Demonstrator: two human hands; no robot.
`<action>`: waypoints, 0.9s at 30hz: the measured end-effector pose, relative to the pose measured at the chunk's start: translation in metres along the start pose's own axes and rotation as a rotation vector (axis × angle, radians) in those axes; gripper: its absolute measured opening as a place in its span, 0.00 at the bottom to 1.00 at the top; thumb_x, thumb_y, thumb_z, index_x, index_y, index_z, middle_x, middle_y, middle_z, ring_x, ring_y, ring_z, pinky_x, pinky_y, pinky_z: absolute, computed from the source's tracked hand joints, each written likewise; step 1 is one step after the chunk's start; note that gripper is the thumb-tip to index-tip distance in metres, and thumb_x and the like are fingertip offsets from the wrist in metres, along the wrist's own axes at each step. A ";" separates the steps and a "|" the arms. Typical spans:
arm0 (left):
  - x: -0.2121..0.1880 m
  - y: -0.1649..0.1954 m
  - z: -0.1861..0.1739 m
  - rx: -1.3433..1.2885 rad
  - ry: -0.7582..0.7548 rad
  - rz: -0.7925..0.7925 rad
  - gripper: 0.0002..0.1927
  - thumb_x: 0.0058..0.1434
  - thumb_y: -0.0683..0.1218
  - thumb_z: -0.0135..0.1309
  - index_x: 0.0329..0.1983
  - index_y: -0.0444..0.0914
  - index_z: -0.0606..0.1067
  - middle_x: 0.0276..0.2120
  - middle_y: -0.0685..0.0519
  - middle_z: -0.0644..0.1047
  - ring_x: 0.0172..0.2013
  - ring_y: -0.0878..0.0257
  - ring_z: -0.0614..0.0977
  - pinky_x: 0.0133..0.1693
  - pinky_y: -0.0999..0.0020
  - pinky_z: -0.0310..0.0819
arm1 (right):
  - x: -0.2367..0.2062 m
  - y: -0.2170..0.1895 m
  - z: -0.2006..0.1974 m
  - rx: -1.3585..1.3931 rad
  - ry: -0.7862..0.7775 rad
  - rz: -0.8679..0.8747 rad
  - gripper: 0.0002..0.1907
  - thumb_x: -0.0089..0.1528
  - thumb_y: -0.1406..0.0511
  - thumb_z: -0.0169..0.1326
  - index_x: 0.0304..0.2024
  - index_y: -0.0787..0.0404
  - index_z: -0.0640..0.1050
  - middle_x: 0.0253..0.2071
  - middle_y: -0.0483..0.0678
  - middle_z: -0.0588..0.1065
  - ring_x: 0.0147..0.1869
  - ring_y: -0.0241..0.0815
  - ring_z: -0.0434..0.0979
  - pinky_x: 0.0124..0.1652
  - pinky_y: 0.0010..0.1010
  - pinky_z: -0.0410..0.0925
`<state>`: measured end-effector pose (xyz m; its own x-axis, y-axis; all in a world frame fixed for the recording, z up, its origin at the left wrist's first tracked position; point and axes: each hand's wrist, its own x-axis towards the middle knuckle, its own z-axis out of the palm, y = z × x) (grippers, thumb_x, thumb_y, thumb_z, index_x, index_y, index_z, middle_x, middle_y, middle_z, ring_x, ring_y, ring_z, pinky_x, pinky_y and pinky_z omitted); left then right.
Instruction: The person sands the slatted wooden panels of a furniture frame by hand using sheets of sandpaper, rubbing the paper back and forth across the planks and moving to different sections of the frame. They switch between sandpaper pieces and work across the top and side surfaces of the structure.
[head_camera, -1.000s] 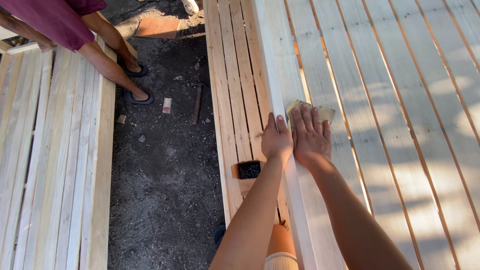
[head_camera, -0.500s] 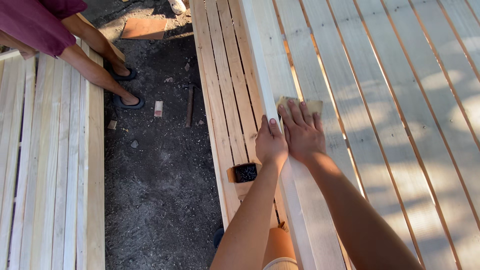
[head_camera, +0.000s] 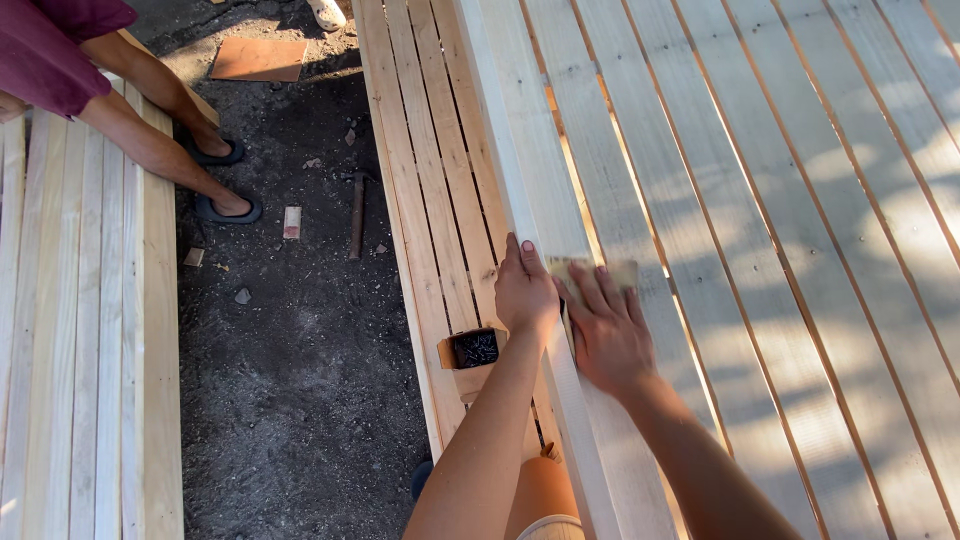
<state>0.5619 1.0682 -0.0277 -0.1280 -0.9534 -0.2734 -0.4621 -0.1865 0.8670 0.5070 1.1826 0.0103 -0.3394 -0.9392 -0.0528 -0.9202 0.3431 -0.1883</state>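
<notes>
A broad panel of pale wooden slats (head_camera: 760, 230) fills the right half of the frame, its boards running from lower centre toward the upper right with thin gaps between them and dappled shade across them. At centre frame the right hand (head_camera: 608, 335) lies flat, fingers spread, pressing a small tan sheet of sandpaper (head_camera: 590, 272) onto a slat near the panel's left edge; most of the sheet is hidden beneath the fingers, so it is pinned rather than clasped. Just beside it the left hand (head_camera: 524, 290) rests on the thick edge board (head_camera: 520, 190), thumb on top and fingers curled over the far side, holding the board's edge. Left of that board, lower down, lies a second slatted panel (head_camera: 425, 150), and on it, just below the left hand, sits a small open cardboard box of dark screws (head_camera: 474, 349). Bare dark soil (head_camera: 300, 380) fills the middle-left, strewn with wood offcuts, a flat brown board (head_camera: 258, 58) at the top and a hammer (head_camera: 356, 212). At far left runs another stack of pale planks (head_camera: 90, 350), and in the upper left another person's legs in dark sandals (head_camera: 228, 208) stand beside it.
</notes>
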 end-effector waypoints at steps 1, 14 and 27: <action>0.001 0.000 0.000 0.017 -0.005 -0.009 0.29 0.71 0.59 0.33 0.71 0.45 0.65 0.55 0.45 0.78 0.52 0.47 0.81 0.52 0.52 0.75 | 0.027 -0.002 -0.004 -0.021 -0.003 -0.003 0.34 0.65 0.59 0.45 0.74 0.35 0.59 0.78 0.38 0.52 0.81 0.48 0.48 0.71 0.55 0.47; 0.000 0.001 -0.002 0.012 -0.024 -0.014 0.29 0.72 0.59 0.32 0.72 0.45 0.64 0.53 0.46 0.77 0.51 0.50 0.81 0.51 0.53 0.75 | -0.037 0.000 0.001 0.069 0.020 -0.084 0.37 0.59 0.69 0.48 0.72 0.46 0.62 0.78 0.43 0.53 0.81 0.54 0.46 0.70 0.58 0.47; 0.007 0.007 -0.006 0.126 0.005 -0.006 0.29 0.71 0.60 0.34 0.72 0.48 0.65 0.51 0.47 0.77 0.51 0.48 0.80 0.50 0.50 0.74 | 0.114 -0.005 0.002 0.165 0.056 -0.010 0.30 0.67 0.56 0.43 0.73 0.40 0.60 0.78 0.40 0.50 0.82 0.52 0.41 0.72 0.56 0.39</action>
<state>0.5635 1.0589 -0.0212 -0.1209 -0.9534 -0.2762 -0.5693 -0.1613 0.8061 0.4732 1.0737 0.0030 -0.3449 -0.9386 0.0042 -0.8807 0.3220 -0.3475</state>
